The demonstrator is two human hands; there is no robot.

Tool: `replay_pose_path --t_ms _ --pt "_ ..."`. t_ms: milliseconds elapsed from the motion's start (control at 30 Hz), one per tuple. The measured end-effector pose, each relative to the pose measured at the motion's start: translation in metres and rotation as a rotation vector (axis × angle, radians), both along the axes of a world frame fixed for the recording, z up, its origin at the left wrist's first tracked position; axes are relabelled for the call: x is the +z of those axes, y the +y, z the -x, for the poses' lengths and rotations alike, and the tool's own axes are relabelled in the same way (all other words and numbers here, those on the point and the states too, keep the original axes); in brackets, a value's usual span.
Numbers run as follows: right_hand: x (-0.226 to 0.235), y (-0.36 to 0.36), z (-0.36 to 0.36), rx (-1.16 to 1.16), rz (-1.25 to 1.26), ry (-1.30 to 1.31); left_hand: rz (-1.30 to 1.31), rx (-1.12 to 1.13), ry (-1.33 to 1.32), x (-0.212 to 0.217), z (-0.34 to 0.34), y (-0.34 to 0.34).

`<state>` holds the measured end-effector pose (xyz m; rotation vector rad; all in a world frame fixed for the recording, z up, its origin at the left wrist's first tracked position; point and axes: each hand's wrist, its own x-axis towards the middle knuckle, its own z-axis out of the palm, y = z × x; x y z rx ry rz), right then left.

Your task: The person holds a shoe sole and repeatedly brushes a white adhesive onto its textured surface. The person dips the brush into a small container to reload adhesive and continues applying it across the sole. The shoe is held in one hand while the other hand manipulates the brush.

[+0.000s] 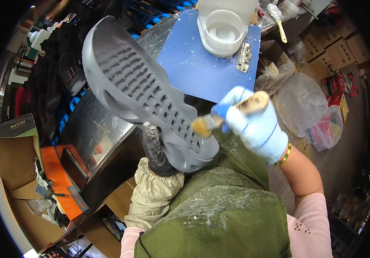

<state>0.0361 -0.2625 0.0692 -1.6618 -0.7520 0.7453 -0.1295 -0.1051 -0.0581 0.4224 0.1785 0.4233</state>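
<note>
- Above the person's lap, tilted up toward the camera, a grey moulded shoe sole (137, 90) shows its underside: rubbery foam, matt, with rows of ribbed slots and oval cut-outs along the edge
- Left hand (155, 150), in a dark, glue-crusted glove, is closed round the sole's heel end from beneath; a beige cloth sleeve cover bunches at the wrist
- Right hand (253, 122), in a pale blue knitted glove, is curled shut on a small brush (221, 118) with a worn wooden handle; its yellowish tip touches the sole near the heel
- Green apron (219, 215), coarse and flecked with dried white glue, covers the lap
- Beyond, a blue tabletop (193, 64) streaked with white smears carries a white plastic container (223, 26) with a round opening
- Crumpled clear plastic bags (305, 103) lie to the right, near brown cardboard boxes
</note>
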Motion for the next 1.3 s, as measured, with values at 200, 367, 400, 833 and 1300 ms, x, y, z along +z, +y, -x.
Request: replay_pose_path --t_ms 200,367,400,833,1300 --pt "0.002 0.003 0.011 0.154 -0.258 -0.033 0.142 -0.226 -0.152 0.030 -0.005 -0.001" --pt "-0.009 0.007 0.015 -0.066 -0.298 0.150 -0.259 -0.186 -0.013 0.036 -0.013 0.002" --pt "0.001 0.005 0.020 0.036 -0.199 0.340 -0.230 -0.209 -0.008 0.037 -0.011 0.001" --pt "-0.005 0.048 0.039 0.236 -0.585 -0.434 0.223 -0.144 -0.049 0.034 0.027 -0.003" --pt "-0.014 0.094 -0.074 0.126 -0.257 -1.432 0.373 -0.140 -0.060 0.038 0.049 -0.023"
